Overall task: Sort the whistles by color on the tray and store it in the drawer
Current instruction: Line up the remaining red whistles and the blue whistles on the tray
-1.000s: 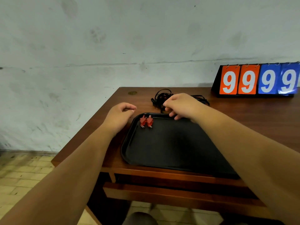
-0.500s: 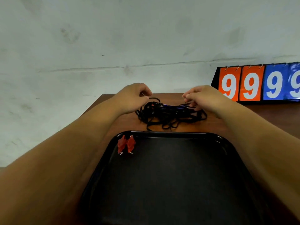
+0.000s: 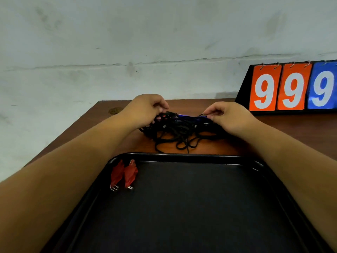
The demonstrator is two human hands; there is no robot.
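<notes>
Now the left hand [image 3: 145,108] and right hand [image 3: 228,118] each pinch the tangled black strings [image 3: 179,133] with curled fingers, likely to free a whistle. Two red whistles [image 3: 130,173] sit together in the tray [image 3: 182,156] corner, grouped by color.

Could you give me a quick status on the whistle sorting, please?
Left hand and right hand pinch the tangled black cords beyond the tray. Two red whistles lie in its far-left corner. Tangle blocks sorting.

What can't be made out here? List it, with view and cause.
Head view throughout.
Tangle of black cords: how many whistles it holds, and their colours, hidden by cords and hands; only a blue glimpse shows.
Left hand, right hand: what each pinches in the tangle, hidden by fingers.
Scoreboard: cut off by the right edge.
Drawer: out of frame.
Tray: near end cut off by the bottom edge.
</notes>
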